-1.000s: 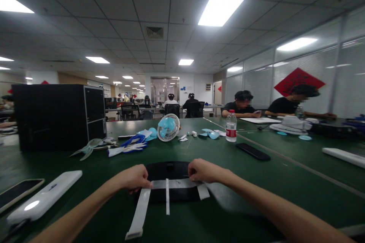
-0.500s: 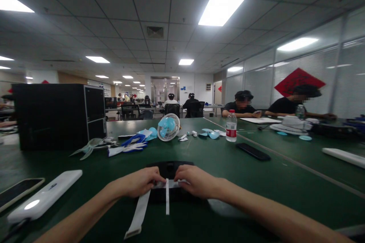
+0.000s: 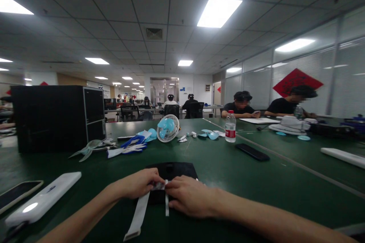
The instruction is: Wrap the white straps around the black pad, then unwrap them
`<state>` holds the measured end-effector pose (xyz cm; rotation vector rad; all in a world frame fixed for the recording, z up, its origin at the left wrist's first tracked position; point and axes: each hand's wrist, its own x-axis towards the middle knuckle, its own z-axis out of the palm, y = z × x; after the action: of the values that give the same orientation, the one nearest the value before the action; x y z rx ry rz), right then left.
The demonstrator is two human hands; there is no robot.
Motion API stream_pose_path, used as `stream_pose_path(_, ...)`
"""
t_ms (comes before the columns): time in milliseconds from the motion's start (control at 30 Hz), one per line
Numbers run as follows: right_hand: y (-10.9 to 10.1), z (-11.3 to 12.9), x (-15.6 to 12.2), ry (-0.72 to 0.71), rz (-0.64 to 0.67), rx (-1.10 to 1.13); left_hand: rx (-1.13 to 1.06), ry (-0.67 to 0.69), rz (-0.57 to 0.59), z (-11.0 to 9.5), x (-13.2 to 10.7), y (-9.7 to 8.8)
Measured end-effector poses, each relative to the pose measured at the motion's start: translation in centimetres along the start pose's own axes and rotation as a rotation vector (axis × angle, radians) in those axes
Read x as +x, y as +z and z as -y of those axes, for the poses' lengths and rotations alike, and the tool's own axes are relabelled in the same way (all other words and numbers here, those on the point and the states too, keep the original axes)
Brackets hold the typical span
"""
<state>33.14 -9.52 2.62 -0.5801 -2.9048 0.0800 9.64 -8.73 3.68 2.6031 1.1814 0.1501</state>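
Observation:
A black, flat panel-like object (image 3: 176, 168) lies on the green table in front of me, partly hidden under my hands. A wide white ribbed strap (image 3: 138, 216) runs from beneath my left hand (image 3: 142, 183) toward me. The left fingers are closed and pressed together at a pale piece in the middle of the black object. My right hand (image 3: 191, 196) lies across the black object's right part, its fingers curled in. Its fingertips are at a narrow white strip (image 3: 167, 209) that hangs down the middle. What lies under the right palm is hidden.
Left are a white power bank-like device (image 3: 45, 197), a phone (image 3: 19, 195) and a black computer case (image 3: 51, 117). Beyond lie gloves (image 3: 128, 146), a small fan (image 3: 168, 128), a bottle (image 3: 230, 127) and a dark phone (image 3: 252, 152). Two people sit at the right.
My right hand has shifted left and toward me, from the right of the narrow strip onto it. More of the black object's right edge shows. My left hand has hardly moved.

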Motion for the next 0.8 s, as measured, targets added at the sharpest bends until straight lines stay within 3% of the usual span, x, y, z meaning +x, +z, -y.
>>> stream_pose_path(233, -0.2, 0.9, -0.7, -0.1, 0.016, -0.059, 0.004, 0.01, -0.023, 0.1, 0.0, 0.0)
stream_pose_path(533, 0.2, -0.7, 0.3, 0.005, -0.017, 0.004, 0.007, 0.016, -0.063, 1.2, 0.5, 0.6)
stream_pose_path(800, -0.1, -0.6, 0.2, 0.002, -0.013, 0.003, 0.003, -0.084, -0.039, 1.1, 0.2, 0.2)
